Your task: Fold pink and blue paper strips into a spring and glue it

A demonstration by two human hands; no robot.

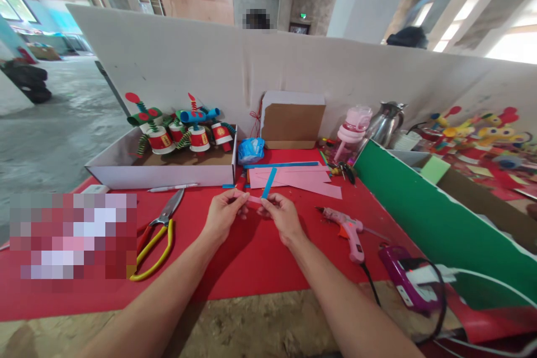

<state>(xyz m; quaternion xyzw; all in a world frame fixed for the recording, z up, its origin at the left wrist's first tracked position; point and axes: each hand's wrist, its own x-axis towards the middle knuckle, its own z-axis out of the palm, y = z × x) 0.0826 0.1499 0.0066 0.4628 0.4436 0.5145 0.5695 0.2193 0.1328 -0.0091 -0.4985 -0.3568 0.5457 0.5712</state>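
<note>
Between my hands, over the red table cover, a pink paper strip (254, 199) meets a blue paper strip (269, 182) that sticks up at a slant. The pink strip's left end is pinched in my left hand (224, 212). My right hand (284, 217) grips the corner where the two strips cross; whether they are stuck together I cannot tell. Just beyond my fingers lie pink paper sheets (310, 177). A pink glue gun (348, 228) rests on its side to the right of my right hand. Scissors (161, 224) with yellow and red handles lie left of my left hand.
At the back left, a white box (163, 176) holds several paper-cup figures (161, 140). A blue packet (250, 151) and a cardboard box (293, 123) stand behind the paper. On the right are a green-sided box (403, 218), a purple power bank-like device (405, 277) and cables.
</note>
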